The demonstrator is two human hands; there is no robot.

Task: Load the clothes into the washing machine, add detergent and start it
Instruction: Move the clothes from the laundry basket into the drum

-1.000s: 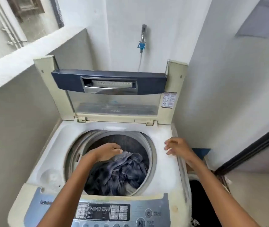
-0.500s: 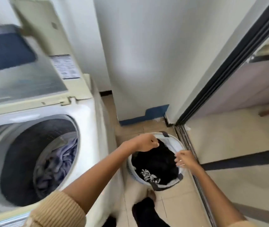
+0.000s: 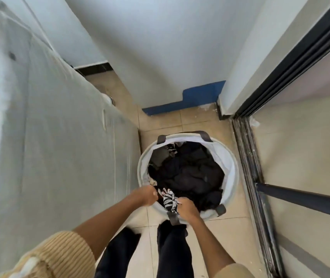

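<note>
A round white laundry basket (image 3: 231, 157) stands on the tiled floor, filled with dark clothes (image 3: 190, 175). At its near rim lies a black-and-white patterned garment (image 3: 169, 199). My left hand (image 3: 147, 195) grips cloth at that rim, and my right hand (image 3: 187, 207) grips the patterned garment. The washing machine's white side panel (image 3: 59, 147) fills the left; its drum and lid are out of view.
A sliding-door track (image 3: 250, 177) with a dark frame runs along the right of the basket. White walls with a blue base patch (image 3: 190, 101) close the far end. My dark-trousered legs (image 3: 172, 251) stand just behind the basket.
My view swung down from the machine's drum to the basket on the floor. Both hands dropped from the basket's far rim to its near rim and took hold of the patterned garment.
</note>
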